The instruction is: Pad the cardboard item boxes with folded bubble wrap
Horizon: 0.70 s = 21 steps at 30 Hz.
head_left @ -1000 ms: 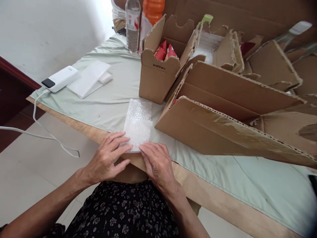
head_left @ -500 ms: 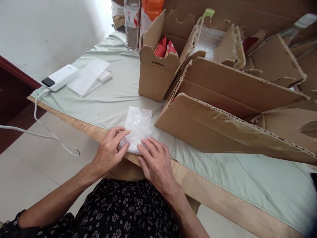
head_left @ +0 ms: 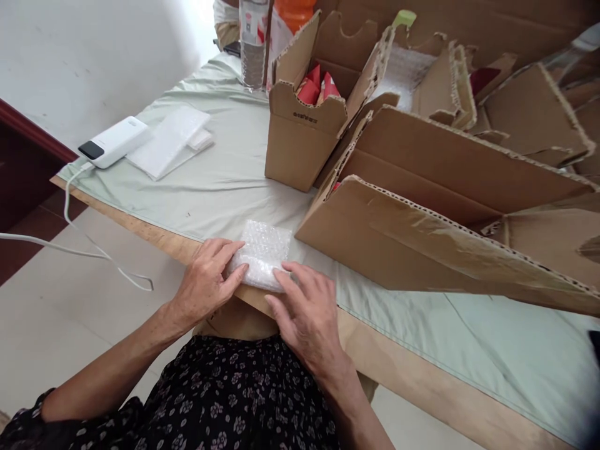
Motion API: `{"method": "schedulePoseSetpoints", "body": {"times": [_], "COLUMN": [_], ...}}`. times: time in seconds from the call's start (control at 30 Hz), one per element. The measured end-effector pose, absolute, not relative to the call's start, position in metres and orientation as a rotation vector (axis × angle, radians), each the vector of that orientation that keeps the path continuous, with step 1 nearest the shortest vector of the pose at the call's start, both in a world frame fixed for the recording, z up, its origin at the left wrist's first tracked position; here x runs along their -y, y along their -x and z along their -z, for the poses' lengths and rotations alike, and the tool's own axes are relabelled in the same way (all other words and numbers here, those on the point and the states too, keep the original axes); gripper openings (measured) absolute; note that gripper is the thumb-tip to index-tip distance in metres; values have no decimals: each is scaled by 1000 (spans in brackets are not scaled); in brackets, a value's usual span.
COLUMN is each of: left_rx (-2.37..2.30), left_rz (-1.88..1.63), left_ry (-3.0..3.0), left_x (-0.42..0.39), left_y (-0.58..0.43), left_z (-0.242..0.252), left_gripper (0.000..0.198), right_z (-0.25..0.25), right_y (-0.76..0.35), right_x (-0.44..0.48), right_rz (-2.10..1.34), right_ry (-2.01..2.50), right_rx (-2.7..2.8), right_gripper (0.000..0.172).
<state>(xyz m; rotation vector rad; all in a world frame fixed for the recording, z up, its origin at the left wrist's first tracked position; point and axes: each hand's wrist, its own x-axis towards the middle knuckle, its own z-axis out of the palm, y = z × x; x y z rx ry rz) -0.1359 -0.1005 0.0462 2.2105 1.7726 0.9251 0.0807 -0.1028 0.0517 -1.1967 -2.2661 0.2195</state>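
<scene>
A folded piece of bubble wrap [head_left: 267, 240] lies flat at the table's front edge, its near part doubled over into a thicker, shiny fold. My left hand [head_left: 209, 275] holds the wrap's left side, with the thumb on the near fold and the fingers bent along the edge. At the near right corner, my right hand [head_left: 307, 306] touches the fold with its fingertips. Its thumb stands apart, just over the wooden edge. Whatever the wrap may contain cannot be made out.
Open cardboard boxes [head_left: 422, 244] stand close on the right; a narrow box [head_left: 300, 147] holds red packets [head_left: 310, 87]. Flat white sheets [head_left: 169, 140] and a white power bank [head_left: 115, 142] with a cable [head_left: 68, 203] lie left. Bottles [head_left: 253, 53] stand behind.
The wrap's far edge has come nearer to me, and its near part now shows a thicker fold. My right hand has shifted slightly right; my left hand has barely moved.
</scene>
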Motion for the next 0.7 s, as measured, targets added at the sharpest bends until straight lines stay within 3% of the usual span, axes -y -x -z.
{"method": "schedulePoseSetpoints", "body": {"times": [0.1, 0.23, 0.4, 0.53, 0.6, 0.7], "left_rx": [-1854, -1843, -1290, -1089, -1075, -1061], "left_rz": [-1033, -1169, -1129, -1201, -1166, -1020], "left_ry": [-2091, -1589, -998, -915, -974, -1261], "left_x": [106, 130, 141, 135, 135, 137], "left_y": [137, 135, 110, 92, 90, 87], "left_z": [-48, -56, -57, -56, -59, -70], "left_gripper": [32, 36, 52, 50, 44, 33], "right_z": [-45, -44, -57, -63, -67, -82], "right_y": [-75, -74, -79, -91, -105, -129], "right_x": [96, 90, 107, 122, 126, 130], "right_rz": [-272, -478, -937, -818, -709, -788], "right_ry": [1150, 1269, 1301, 1311, 1342, 1287], "right_rx": [2358, 2019, 1781, 1801, 1779, 1805], "right_gripper": [30, 25, 24, 20, 27, 59]}}
